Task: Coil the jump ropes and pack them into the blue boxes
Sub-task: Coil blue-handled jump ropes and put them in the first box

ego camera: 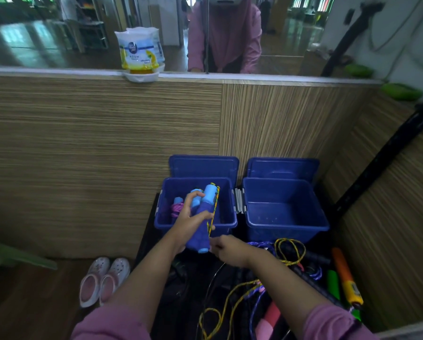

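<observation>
Jump-rope handles (201, 217) — gripped by left hand (190, 217) — above the left blue box (166, 224).

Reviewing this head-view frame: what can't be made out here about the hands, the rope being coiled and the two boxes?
- Right hand fingertips: hidden behind the blue handles, so its grip on the yellow rope is unclear.
- Left box contents: mostly covered by the left hand; only a purple rope shows.
- Rope pile: dark, tangled, cut by the bottom edge; count unclear.
- Right box floor: dim.
</observation>
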Motion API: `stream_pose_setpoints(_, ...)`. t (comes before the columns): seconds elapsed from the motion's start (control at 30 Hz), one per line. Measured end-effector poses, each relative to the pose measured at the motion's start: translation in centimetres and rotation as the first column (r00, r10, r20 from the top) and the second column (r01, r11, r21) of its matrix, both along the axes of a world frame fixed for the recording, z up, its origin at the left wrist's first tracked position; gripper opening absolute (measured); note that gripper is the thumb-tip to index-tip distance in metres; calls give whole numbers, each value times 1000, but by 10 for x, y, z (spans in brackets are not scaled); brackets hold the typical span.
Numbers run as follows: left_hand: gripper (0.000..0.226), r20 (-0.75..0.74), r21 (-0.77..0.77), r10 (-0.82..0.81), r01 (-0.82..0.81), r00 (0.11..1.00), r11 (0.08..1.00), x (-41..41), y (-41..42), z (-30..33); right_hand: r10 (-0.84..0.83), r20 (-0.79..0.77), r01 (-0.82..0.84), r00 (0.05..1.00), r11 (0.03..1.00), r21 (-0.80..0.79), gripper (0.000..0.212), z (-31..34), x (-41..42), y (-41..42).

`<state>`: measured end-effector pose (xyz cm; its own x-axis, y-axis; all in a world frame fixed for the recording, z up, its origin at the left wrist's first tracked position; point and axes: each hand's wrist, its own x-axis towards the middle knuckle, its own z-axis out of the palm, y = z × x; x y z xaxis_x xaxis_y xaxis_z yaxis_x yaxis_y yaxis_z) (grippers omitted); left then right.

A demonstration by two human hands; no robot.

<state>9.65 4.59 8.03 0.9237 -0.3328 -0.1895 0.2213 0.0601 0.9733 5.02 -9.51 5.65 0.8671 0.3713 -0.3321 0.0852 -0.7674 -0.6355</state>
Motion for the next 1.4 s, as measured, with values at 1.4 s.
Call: stream_pose_setpoints(1.4,65,602,731,-662,25,446,682,-25,22,8,-164,144,143,976,979,148,18,43,33,-83)
